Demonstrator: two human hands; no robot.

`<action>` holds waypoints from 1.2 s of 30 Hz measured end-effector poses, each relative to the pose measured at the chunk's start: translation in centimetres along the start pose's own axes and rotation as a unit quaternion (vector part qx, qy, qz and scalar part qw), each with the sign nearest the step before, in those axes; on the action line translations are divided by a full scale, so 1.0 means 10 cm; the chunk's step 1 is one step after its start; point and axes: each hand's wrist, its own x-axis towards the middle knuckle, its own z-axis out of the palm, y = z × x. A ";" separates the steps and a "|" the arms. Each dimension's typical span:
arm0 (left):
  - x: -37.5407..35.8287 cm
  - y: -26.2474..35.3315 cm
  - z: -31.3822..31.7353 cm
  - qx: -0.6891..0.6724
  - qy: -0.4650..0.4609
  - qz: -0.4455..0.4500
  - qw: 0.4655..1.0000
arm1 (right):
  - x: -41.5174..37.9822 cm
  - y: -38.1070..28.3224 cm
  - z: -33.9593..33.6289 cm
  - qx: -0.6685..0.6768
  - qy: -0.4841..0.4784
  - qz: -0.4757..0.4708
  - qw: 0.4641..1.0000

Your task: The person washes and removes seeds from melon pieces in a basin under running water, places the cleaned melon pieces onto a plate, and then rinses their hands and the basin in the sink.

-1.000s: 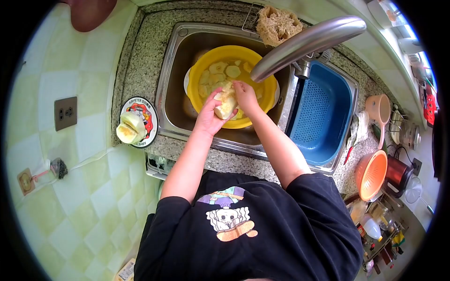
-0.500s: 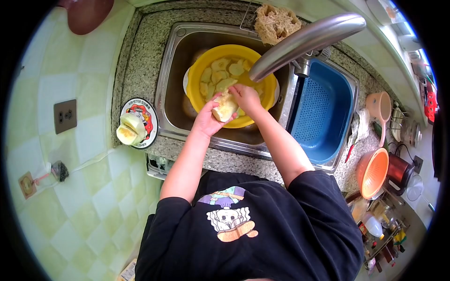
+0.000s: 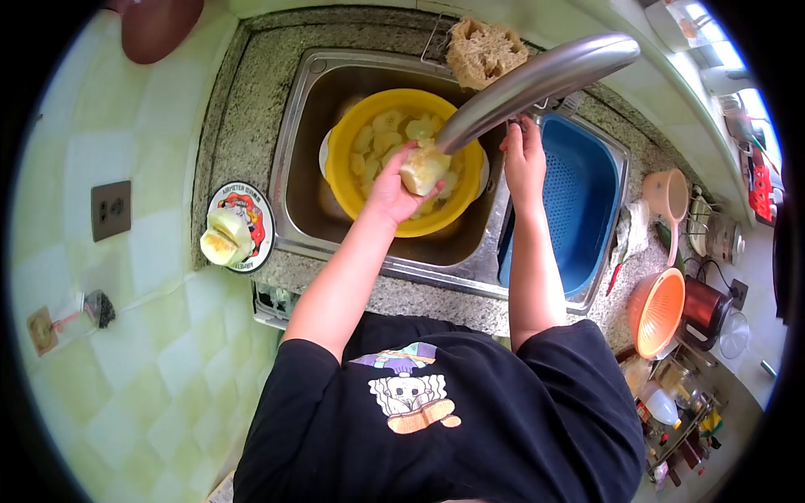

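Observation:
My left hand (image 3: 398, 189) is closed around a pale, peeled gourd-like piece (image 3: 422, 170) with a rough yellowish core. It holds the piece below the spout, over a yellow basin (image 3: 342, 172) in the sink. Inside the basin, several pale cut slices (image 3: 387, 123) lie in water. My right hand (image 3: 525, 159) is up at the base of the steel faucet (image 3: 545, 80), its fingertips bent on the faucet's handle, which is mostly hidden. To the left, another large pale chunk (image 3: 226, 237) rests on a printed round plate (image 3: 262, 214).
A blue perforated basket (image 3: 574, 193) fills the right-hand sink bowl. Behind the faucet sits a dried loofah (image 3: 485, 52). On the right of the counter are an orange colander (image 3: 656, 313), a pink dipper (image 3: 667, 191) and a cloth (image 3: 631, 228).
My right hand has left the pale piece and moved right to the faucet's base. My left hand still holds the piece, now slightly higher and nearer the spout.

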 end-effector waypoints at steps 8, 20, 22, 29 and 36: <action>0.24 -0.11 0.27 0.147 0.043 0.057 0.987 | 0.06 0.08 -0.03 -0.039 -0.016 0.021 0.999; 0.15 -0.11 0.43 0.201 0.062 0.063 0.976 | -0.46 0.05 0.22 0.055 0.009 -0.087 0.995; 0.20 -0.13 0.28 0.180 0.051 0.078 0.979 | -0.53 0.05 0.45 -0.060 0.013 -0.226 0.972; 0.06 0.07 -0.13 0.145 0.044 0.059 0.987 | -0.47 0.23 0.92 0.059 -0.199 -0.084 0.975; -0.21 0.16 -0.25 0.155 0.057 0.065 0.984 | -0.31 0.31 1.09 -0.004 -0.187 0.019 0.982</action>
